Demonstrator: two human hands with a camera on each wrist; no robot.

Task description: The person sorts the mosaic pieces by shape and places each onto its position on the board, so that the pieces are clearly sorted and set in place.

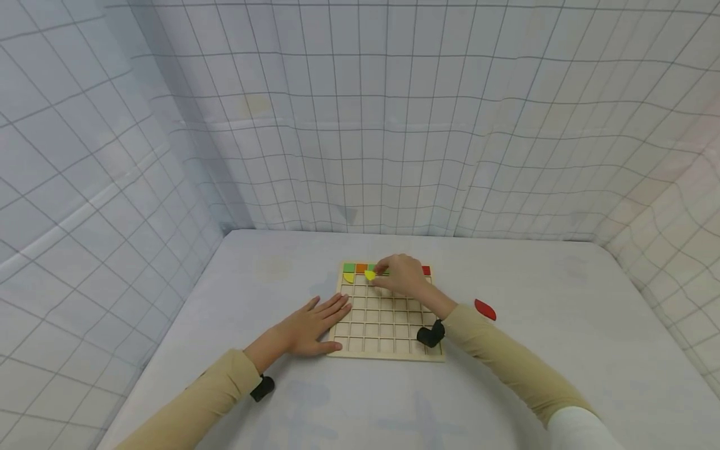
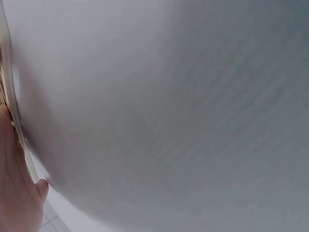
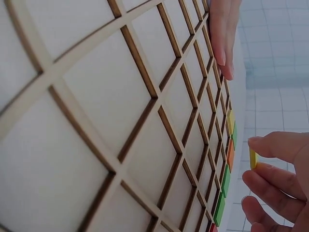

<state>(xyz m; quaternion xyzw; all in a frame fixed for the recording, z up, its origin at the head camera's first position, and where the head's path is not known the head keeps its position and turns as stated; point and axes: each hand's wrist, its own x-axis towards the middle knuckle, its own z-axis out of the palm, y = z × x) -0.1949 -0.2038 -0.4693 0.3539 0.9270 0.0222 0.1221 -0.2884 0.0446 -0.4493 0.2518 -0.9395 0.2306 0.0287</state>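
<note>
A wooden grid board [image 1: 371, 325] lies on the table, divided into square cells. My left hand [image 1: 312, 326] rests palm down with its fingers spread over the board's left edge; in the left wrist view, part of that hand [image 2: 19, 179] shows beside the rim. Between thumb and fingertips my right hand [image 1: 400, 275] pinches a yellow piece [image 1: 369, 275] with a curved edge. The right wrist view shows this yellow piece [image 3: 252, 157] edge-on, held above the board's far rows. Another yellow piece [image 1: 349, 277] sits in the second row's leftmost cell.
Along the board's top row are green [image 1: 349, 267], orange [image 1: 362, 268] and red [image 1: 426, 270] squares, partly hidden by the right hand. A red leaf-shaped piece [image 1: 485, 309] lies on the table right of the board. White gridded cloth [image 1: 394, 125] hangs behind and at the sides.
</note>
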